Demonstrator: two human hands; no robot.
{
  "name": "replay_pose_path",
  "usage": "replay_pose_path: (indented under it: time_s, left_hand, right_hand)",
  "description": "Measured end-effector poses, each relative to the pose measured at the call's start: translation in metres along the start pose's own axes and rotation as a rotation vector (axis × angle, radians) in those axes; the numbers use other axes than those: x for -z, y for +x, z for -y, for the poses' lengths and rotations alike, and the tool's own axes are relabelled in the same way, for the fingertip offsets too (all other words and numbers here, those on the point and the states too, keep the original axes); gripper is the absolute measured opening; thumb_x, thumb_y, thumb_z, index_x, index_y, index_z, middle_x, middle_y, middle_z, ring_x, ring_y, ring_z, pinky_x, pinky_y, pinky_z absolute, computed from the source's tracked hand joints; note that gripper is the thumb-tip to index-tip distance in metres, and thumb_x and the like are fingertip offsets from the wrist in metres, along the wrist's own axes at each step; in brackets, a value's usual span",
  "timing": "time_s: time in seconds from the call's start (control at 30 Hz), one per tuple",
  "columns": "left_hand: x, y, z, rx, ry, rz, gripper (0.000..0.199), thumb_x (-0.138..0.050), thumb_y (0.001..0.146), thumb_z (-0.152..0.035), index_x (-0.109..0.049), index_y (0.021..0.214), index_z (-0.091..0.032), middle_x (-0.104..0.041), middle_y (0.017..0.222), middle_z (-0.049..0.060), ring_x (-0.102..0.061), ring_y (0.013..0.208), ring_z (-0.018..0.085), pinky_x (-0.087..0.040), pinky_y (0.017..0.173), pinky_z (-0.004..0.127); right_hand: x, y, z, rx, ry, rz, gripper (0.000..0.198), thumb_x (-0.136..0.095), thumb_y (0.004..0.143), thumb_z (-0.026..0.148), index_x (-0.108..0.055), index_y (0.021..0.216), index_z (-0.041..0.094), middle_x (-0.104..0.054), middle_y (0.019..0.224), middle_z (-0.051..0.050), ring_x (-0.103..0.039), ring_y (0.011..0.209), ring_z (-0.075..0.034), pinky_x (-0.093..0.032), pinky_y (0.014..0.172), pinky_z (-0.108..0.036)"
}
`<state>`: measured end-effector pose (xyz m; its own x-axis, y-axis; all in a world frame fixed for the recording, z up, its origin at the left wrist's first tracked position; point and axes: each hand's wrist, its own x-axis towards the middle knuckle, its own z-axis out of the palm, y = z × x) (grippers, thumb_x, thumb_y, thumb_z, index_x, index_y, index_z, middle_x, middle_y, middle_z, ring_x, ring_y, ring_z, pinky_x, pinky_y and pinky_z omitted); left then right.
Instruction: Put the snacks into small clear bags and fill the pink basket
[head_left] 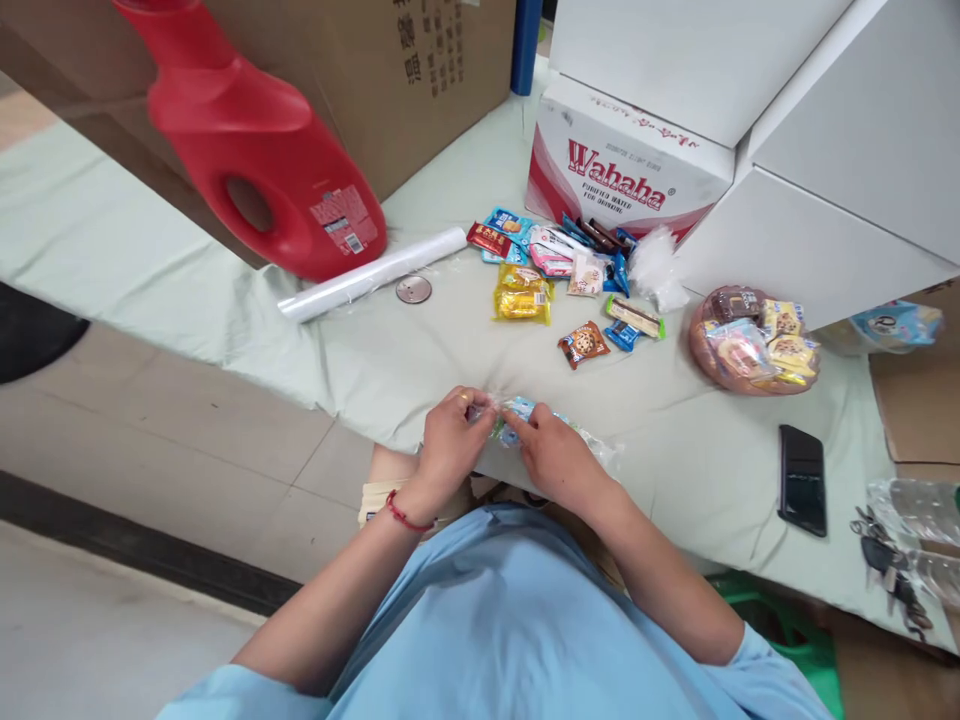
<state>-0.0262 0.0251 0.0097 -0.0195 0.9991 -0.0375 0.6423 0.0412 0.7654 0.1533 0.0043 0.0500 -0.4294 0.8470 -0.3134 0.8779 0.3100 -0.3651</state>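
Observation:
At the front edge of the cloth-covered table, a clear plastic bag holds blue printed packets. Its top is bunched up, and the fingertips of my left hand pinch that gathered part. My right hand bends over the bag from the other side, with its index finger stretched to the bunched plastic and the rest of its fingers curled around the bag. Part of the bag is hidden beneath my right hand, while its loose end shows beyond the knuckles.
Wrapped snacks lie behind my hands. To the right are a pink bowl of snacks, a phone and keys. A red jug, a plastic roll, a metal disc and a Wahaba-type water box stand or lie farther back.

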Motion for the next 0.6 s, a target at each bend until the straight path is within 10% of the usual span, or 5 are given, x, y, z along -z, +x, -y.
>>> replay_pose_path:
  time_s: [0.33, 0.47, 0.6]
  left_hand:
    - [-0.033, -0.039, -0.011, -0.588, 0.229, 0.014, 0.033, -0.050, 0.104, -0.026, -0.071, 0.129, -0.019, -0.075, 0.121, 0.013, -0.067, 0.114, 0.027, -0.055, 0.096, 0.043]
    - [-0.041, -0.058, -0.004, -0.687, 0.541, 0.009, 0.049, -0.052, 0.100, -0.018, -0.059, 0.148, -0.010, -0.068, 0.142, 0.019, -0.061, 0.134, 0.031, -0.045, 0.109, 0.047]
    - [-0.045, -0.069, -0.003, -0.706, 0.609, 0.022, 0.053, -0.050, 0.102, -0.020, -0.054, 0.153, -0.007, -0.062, 0.151, 0.022, -0.057, 0.140, 0.032, -0.040, 0.115, 0.049]
  right_hand:
    - [0.013, -0.038, -0.034, 0.244, 0.487, -0.002, 0.031, -0.066, 0.099, 0.028, -0.069, 0.130, 0.024, -0.062, 0.144, -0.012, -0.056, 0.137, -0.027, -0.046, 0.118, -0.046]
    - [-0.001, -0.050, -0.059, -0.095, 0.470, -0.300, 0.026, -0.055, 0.105, 0.035, -0.074, 0.119, 0.025, -0.071, 0.115, -0.011, -0.069, 0.103, -0.025, -0.059, 0.096, -0.044]
    - [-0.029, -0.063, -0.073, -0.320, 0.152, -0.509, 0.034, -0.069, 0.093, 0.037, -0.070, 0.124, 0.024, -0.061, 0.134, -0.018, -0.055, 0.126, -0.037, -0.052, 0.107, -0.059]
